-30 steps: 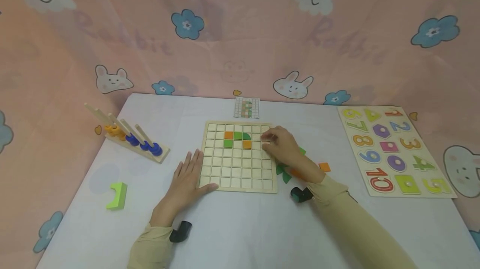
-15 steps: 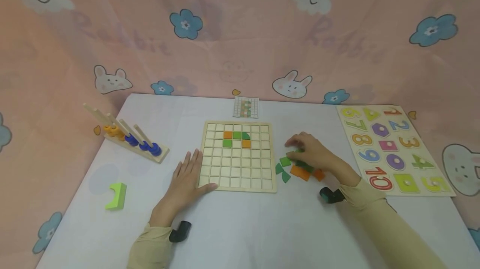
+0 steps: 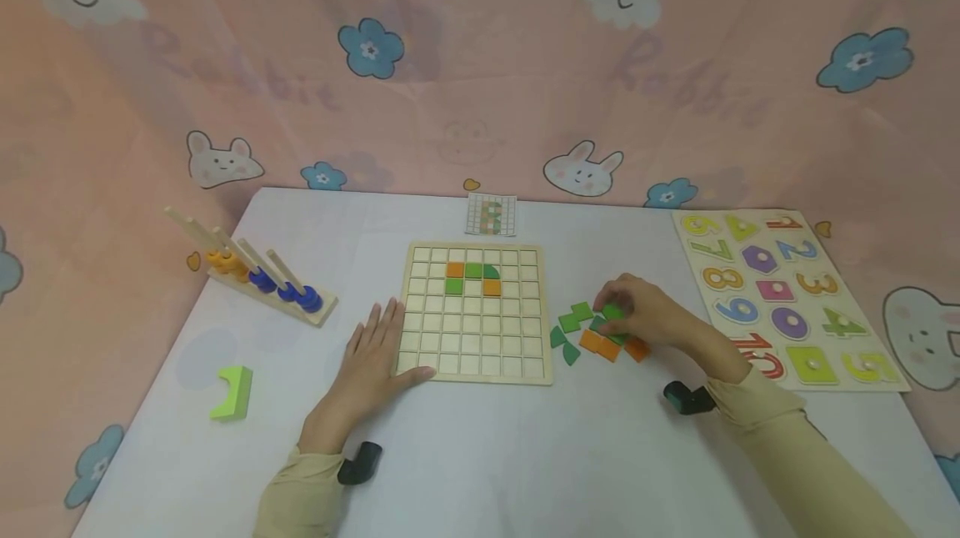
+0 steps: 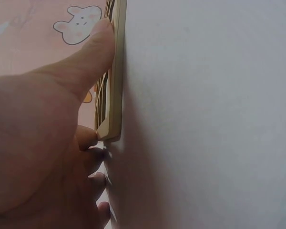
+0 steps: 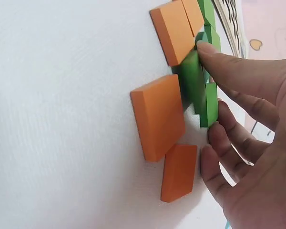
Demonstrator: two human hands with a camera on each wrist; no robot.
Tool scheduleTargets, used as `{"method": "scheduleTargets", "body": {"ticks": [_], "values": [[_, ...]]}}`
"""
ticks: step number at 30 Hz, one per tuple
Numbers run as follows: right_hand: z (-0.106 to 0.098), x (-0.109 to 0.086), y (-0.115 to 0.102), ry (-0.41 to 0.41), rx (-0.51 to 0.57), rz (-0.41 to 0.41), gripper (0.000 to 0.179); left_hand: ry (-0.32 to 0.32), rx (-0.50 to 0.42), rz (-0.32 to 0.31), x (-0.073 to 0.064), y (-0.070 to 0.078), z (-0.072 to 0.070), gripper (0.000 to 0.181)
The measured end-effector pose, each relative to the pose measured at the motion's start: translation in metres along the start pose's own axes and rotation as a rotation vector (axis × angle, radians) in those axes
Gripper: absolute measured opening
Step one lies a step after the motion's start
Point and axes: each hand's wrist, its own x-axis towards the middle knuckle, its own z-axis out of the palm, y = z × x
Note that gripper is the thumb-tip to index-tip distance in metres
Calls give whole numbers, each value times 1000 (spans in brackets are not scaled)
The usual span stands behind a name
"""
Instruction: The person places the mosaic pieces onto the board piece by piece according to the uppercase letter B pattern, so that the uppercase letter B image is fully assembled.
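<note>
In my right-wrist feed, my right hand [image 5: 269, 164] shows at the right with bent fingers; its thumb [image 5: 224, 64] touches a blurred green block [image 5: 192, 81]; I can't tell whether hidden fingertips pinch it; another green block [image 5: 210, 106] stands just beside my fingers; a large orange block [image 5: 163, 117] and a smaller orange block [image 5: 180, 172] lie nearer on the white surface [image 5: 62, 119]; pink backdrop [image 5: 271, 28] shows beyond.

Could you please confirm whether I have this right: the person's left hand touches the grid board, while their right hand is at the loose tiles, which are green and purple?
Not quite: the loose tiles are green and orange, as the head and right wrist views show. The left hand does touch the grid board, and the right hand is at them.
</note>
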Motion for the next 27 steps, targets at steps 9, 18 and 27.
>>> {"method": "scheduleTargets", "body": {"ticks": [9, 18, 27], "values": [[6, 0, -4, 51, -21, 21, 20, 3, 7, 3, 0, -1, 0, 109], [7, 1, -6, 73, -28, 34, 19, 0, 9, 4, 0, 0, 0, 109], [12, 2, -5, 152, -17, 41, 17, 2, 7, 5, 0, 0, 0, 109]]}}
